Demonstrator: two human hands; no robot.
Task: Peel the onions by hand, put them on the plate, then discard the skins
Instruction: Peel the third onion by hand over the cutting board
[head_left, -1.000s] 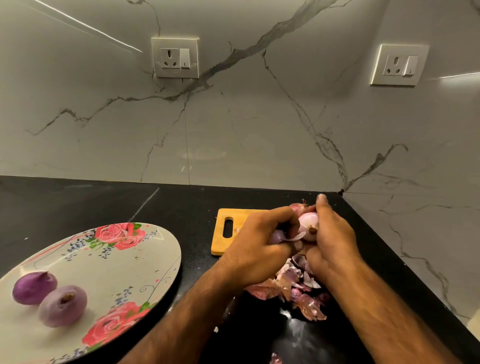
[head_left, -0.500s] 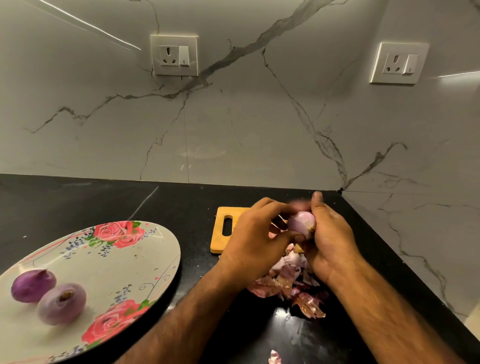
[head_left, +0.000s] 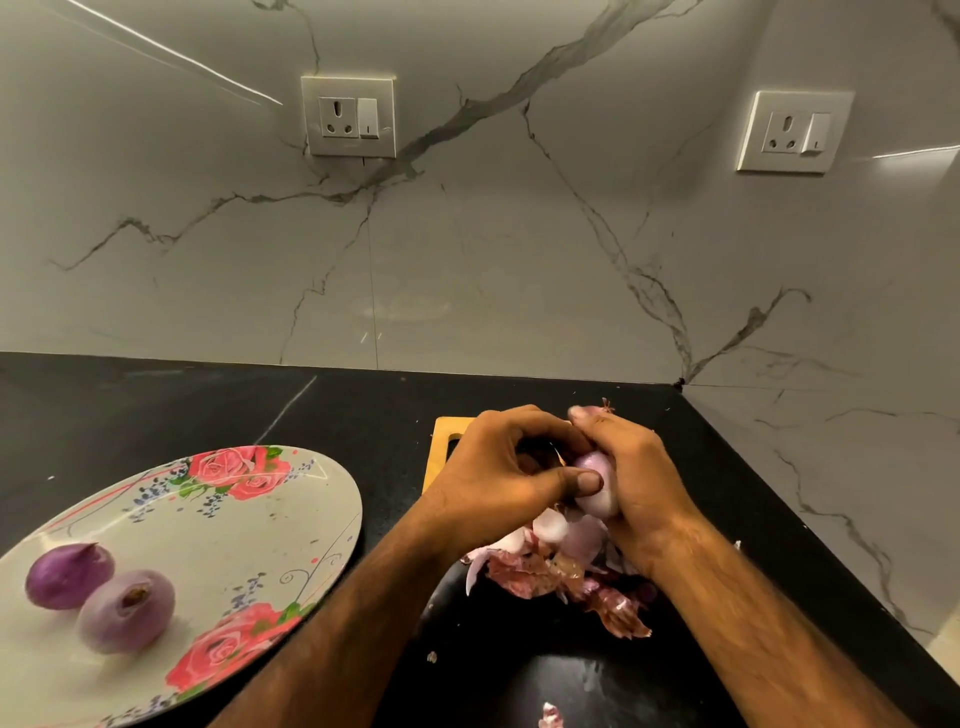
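**Third onion in both hands, plate waiting off to the left**

Head view: both hands are pressed close together over the wooden board (head_left: 442, 451). The right hand (head_left: 636, 470) cups the onion (head_left: 598, 491) in curled fingers, and the left hand (head_left: 496, 470) curls round it from the other side, thumb laid across its pale face. The onion's long axis looks to run roughly away from the person. It sits directly above the heap of skins (head_left: 545, 571).

The plate (head_left: 332, 501) lies well apart to the left, so the left hand is the nearer carrier. Two peeled onions (head_left: 70, 574) (head_left: 127, 610) sit at its near-left side, leaving open plate on the approach side. Only dark counter (head_left: 156, 405) lies between, with a stray scrap (head_left: 550, 716) near the front edge.
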